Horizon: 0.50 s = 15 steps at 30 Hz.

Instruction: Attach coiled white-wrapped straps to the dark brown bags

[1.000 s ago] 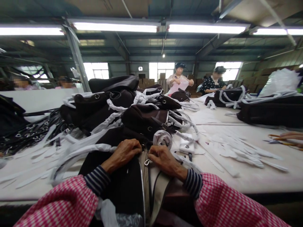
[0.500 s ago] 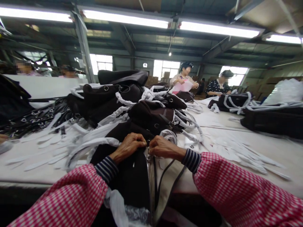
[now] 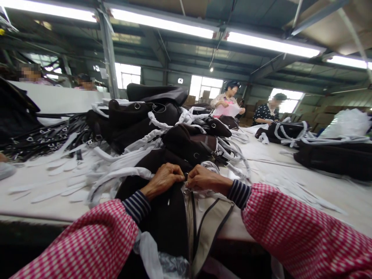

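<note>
The left hand (image 3: pixel 165 179) and right hand (image 3: pixel 205 179) are pinching the far end of a black cloth bag (image 3: pixel 167 221) with a silver metal zipper (image 3: pixel 185 209). The bag is hanging over a flat white table's (image 3: pixel 55 211) edge.

No lettering, brand or number can be read on the dark bag (image 3: pixel 162 221) beneath my fingers (image 3: pixel 178 176) or on the table (image 3: pixel 43 211) around them; straight ahead, well beyond them, a round clock (image 3: pixel 180 80) marks the back wall (image 3: pixel 151 78), its dial too small to read.
</note>
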Motion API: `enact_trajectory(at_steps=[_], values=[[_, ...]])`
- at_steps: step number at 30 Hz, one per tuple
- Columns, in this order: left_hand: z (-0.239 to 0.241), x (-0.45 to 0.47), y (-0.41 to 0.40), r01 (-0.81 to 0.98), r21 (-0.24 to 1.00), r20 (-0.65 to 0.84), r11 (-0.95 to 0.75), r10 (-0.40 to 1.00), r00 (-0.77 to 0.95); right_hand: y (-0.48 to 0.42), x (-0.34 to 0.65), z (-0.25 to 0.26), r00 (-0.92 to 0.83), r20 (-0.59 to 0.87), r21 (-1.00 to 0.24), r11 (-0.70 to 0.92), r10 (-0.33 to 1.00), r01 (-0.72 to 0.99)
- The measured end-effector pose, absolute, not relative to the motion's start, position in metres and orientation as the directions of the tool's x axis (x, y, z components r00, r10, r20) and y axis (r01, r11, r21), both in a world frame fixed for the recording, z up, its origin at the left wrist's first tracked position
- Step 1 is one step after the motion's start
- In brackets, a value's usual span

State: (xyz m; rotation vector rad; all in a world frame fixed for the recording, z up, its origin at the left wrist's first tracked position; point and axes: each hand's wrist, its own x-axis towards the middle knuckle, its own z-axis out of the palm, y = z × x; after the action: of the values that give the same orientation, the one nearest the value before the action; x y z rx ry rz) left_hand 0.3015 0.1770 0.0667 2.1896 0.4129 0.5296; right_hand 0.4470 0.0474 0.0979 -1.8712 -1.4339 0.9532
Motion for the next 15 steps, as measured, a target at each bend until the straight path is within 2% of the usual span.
enact_trajectory(at_steps=[7,15], values=[[0.065,0.301,0.176,0.097,0.788,0.239,-0.609,0.447,0.862,0.051,0.446,0.094,0.212,-0.159,-0.766,-0.256,0.964,0.589],[0.071,0.295,0.175,0.017,0.742,0.276,-0.67,0.329,0.903,0.05,0.442,0.082,0.25,0.003,-0.666,-0.184,0.968,0.723]])
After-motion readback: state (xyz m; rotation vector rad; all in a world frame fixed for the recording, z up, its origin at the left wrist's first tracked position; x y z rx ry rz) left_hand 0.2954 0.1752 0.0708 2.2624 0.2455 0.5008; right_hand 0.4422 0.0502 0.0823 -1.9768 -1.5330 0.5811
